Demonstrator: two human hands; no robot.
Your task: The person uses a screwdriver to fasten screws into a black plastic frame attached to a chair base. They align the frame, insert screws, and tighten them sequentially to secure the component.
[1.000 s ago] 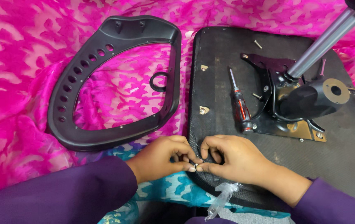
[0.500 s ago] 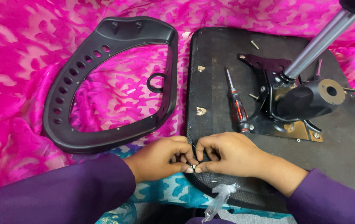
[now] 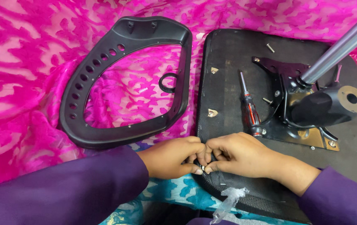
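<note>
An office-chair seat base [image 3: 228, 62] is laid upside down on a pink patterned cloth [image 3: 28, 62], and both hands are brought together at its near edge. A small silvery fastener [image 3: 202, 168], apparently a screw or clip, is pinched between the fingertips of the left hand [image 3: 174, 157] and the right hand [image 3: 237, 154]; the fingers of both are curled closed around it, directly against the seat's stitched rim. The piece is too small and too covered for its long axis or heading to be told with certainty. As far as can be judged, the work is partly done: the tilt mechanism plate [image 3: 287, 104] with its gas-lift column [image 3: 337, 50] is already seated on the underside, with bolts seen at its corners, while a loose screw [image 3: 270, 48] is left lying near the far edge and two brass-coloured mounting tabs [image 3: 212, 112] are left bare. A red-and-black screwdriver [image 3: 248, 104] is laid on the seat just beside the plate, its long axis running from far to near, tip pointed away from the person. The black perforated backrest frame [image 3: 103, 83] is left unattached on the cloth to the left, with a small black ring [image 3: 168, 82] resting inside its opening. A scrap of clear plastic [image 3: 228, 200] is seen at the near rim.
</note>
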